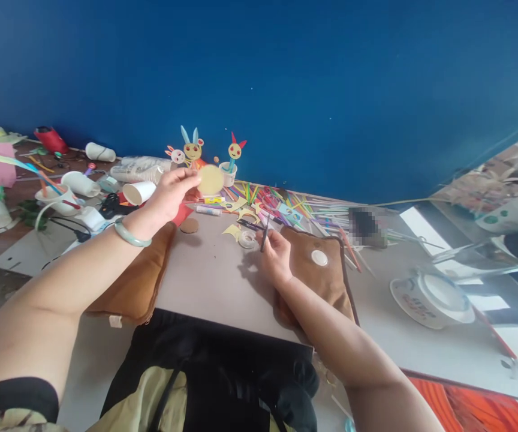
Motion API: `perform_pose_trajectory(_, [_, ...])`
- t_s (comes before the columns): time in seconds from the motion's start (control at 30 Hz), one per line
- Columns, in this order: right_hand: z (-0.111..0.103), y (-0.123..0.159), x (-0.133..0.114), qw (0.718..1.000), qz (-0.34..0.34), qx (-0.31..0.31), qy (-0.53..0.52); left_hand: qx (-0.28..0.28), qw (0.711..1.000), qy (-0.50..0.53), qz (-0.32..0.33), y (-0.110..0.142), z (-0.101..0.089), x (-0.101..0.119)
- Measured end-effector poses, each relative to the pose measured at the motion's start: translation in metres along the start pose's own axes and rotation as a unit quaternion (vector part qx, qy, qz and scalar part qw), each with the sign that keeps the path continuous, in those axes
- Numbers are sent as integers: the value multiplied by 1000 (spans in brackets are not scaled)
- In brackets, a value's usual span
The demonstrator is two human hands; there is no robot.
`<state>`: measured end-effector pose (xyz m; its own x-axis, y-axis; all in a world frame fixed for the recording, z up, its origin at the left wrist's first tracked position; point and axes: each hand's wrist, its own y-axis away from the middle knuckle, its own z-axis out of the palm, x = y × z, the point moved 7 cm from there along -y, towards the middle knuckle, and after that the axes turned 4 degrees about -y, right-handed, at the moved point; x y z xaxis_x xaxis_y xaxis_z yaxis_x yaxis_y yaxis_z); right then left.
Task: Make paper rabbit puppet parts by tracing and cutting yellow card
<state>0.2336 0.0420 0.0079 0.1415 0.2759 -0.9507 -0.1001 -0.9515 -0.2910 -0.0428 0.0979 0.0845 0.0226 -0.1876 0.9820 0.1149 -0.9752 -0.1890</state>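
My left hand (171, 195) is raised over the grey table (209, 282), with its fingertips pinching a round pale yellow paper disc (210, 179). A green bangle (131, 235) sits on that wrist. My right hand (276, 255) rests low on the table with its fingers closed around a thin dark tool (264, 235), which looks like scissors or a pen. Just left of it lie a clear tape roll (247, 240) and yellow paper scraps (233, 230). A small brown disc (189, 225) lies under the left hand.
Paper animal figures on cups (191, 149) stand by the blue wall. Coloured straws (286, 207) are scattered behind. Brown cushions (319, 273) flank the work spot. Paper cups (138, 192) and clutter fill the left side; a white lidded bowl (434, 298) sits at the right.
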Motion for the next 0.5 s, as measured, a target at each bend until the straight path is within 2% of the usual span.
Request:
perform_pose_trajectory(0.1, [-9,-6,1,999,-2,35,-28,-49,993,-90,-51,3,-3,-26])
perform_pose_trajectory(0.2, [-15,-13,0,997,-1,58,-58,-88,972,-199,-93,11,-11,-49])
perform_pose_trajectory(0.33, [-16,-18,3,994,16,69,-85,-171,920,-338,-101,25,-11,-65])
perform_pose_trajectory(0.5, [-12,-16,0,998,-4,43,-39,-240,856,-451,-83,36,-3,-72])
